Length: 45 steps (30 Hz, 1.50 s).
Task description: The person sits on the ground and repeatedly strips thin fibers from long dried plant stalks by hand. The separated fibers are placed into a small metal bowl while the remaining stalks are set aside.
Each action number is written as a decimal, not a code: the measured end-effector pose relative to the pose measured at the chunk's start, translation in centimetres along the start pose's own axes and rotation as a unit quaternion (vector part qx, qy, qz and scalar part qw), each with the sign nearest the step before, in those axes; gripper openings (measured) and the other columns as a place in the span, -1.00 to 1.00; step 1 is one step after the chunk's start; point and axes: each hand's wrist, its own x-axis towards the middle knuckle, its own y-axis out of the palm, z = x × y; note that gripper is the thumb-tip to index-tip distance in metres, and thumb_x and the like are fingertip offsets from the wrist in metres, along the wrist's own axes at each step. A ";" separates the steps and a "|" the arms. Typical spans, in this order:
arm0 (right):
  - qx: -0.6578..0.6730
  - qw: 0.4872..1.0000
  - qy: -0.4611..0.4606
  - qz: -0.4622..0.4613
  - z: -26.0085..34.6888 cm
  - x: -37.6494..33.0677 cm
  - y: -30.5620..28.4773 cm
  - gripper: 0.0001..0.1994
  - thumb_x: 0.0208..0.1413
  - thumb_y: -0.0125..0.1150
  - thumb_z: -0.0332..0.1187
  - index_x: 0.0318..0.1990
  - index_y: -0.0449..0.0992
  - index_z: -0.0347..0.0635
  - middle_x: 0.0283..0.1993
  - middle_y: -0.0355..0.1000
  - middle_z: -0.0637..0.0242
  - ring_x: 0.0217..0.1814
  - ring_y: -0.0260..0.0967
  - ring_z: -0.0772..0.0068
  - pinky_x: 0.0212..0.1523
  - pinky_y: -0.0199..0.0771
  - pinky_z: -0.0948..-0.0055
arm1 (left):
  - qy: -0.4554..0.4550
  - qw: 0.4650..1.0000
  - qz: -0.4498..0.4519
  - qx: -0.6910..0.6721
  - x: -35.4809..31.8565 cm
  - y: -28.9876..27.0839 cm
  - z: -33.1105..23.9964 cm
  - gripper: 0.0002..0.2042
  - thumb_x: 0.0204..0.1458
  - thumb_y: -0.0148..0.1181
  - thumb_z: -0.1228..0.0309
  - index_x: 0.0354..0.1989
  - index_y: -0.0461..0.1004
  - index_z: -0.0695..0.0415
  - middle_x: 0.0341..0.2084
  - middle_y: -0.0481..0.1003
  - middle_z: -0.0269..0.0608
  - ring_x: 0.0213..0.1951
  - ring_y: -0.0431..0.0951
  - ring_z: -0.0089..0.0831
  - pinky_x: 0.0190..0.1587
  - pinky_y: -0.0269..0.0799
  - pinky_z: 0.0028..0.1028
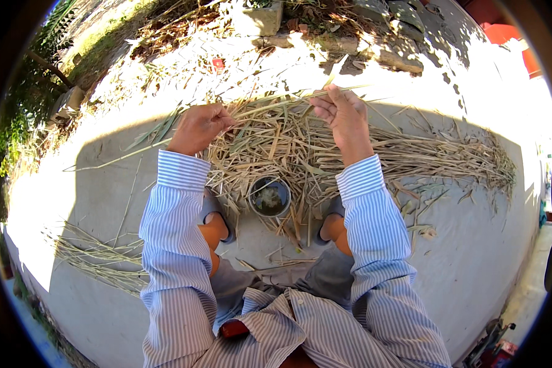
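My left hand (199, 127) is closed around a long, thin straw-coloured stalk (270, 105). One end of the stalk runs out low to the left, and the other reaches across to my right hand (345, 116). There, thumb and fingers pinch the stalk, with a pale dry leaf blade (336, 71) sticking up above them. Below both hands lies a heap of dry stalks and leaves (276, 144). A round bowl of dark liquid (270, 197), with something pale in it, stands between my feet at the heap's near edge.
A bundle of long stalks (435, 153) stretches right from the heap. Thinner pale stalks (98, 257) lie on the concrete floor (466, 245) at the left. Stone blocks (257, 19) and dry leaf litter line the far edge. Red objects (503, 34) stand far right.
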 end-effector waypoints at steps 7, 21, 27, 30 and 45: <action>-0.015 0.999 -0.044 -0.007 0.8 0.9 -2.0 -0.73 0.20 0.17 -0.25 -0.21 0.43 -0.34 -0.26 0.52 0.13 -0.22 0.53 0.38 -0.26 0.58 0.55 | 0.064 0.970 -0.109 0.209 -0.8 -0.4 1.5 -0.82 -0.16 0.33 0.31 -0.47 0.49 0.12 -0.56 0.54 -0.22 -0.38 0.54 -0.26 -0.21 0.30 -0.27; -0.142 0.986 -0.061 0.061 0.4 -1.6 1.8 -0.63 0.16 0.21 -0.16 -0.14 0.44 -0.37 -0.33 0.53 0.13 -0.27 0.55 0.37 -0.27 0.54 0.56 | 0.084 0.990 -0.067 -0.094 1.7 6.1 -4.2 -0.84 0.02 0.29 0.36 -0.33 0.58 0.21 -0.56 0.57 -0.26 -0.49 0.51 -0.60 -0.41 0.41 -0.50; -0.163 0.979 -0.086 0.086 0.5 -2.3 1.6 -0.71 0.24 0.09 -0.27 -0.13 0.37 -0.41 -0.31 0.52 0.12 -0.26 0.55 0.39 -0.28 0.56 0.55 | 0.019 0.950 -0.020 -0.312 2.5 6.8 -4.3 -0.86 0.02 0.29 0.45 -0.32 0.56 0.27 -0.47 0.58 -0.27 -0.43 0.53 -0.62 -0.36 0.45 -0.58; -0.172 0.972 -0.104 0.120 0.3 -2.4 1.2 -0.73 0.26 0.06 -0.29 -0.14 0.36 -0.39 -0.32 0.50 0.14 -0.26 0.54 0.41 -0.28 0.56 0.55 | -0.015 0.939 0.005 -0.344 2.0 6.0 -4.8 -0.87 0.02 0.28 0.49 -0.31 0.54 0.29 -0.45 0.59 -0.23 -0.37 0.56 -0.58 -0.26 0.49 -0.59; -0.112 0.986 -0.071 0.100 1.6 -2.2 -2.5 -0.75 0.21 0.14 -0.31 -0.13 0.42 -0.36 -0.31 0.51 0.13 -0.26 0.54 0.37 -0.25 0.62 0.51 | -0.026 0.925 -0.349 0.147 -0.2 -3.9 2.3 -0.70 0.00 0.30 0.22 -0.32 0.51 0.25 -0.46 0.58 -0.15 -0.40 0.56 -0.31 -0.28 0.40 -0.41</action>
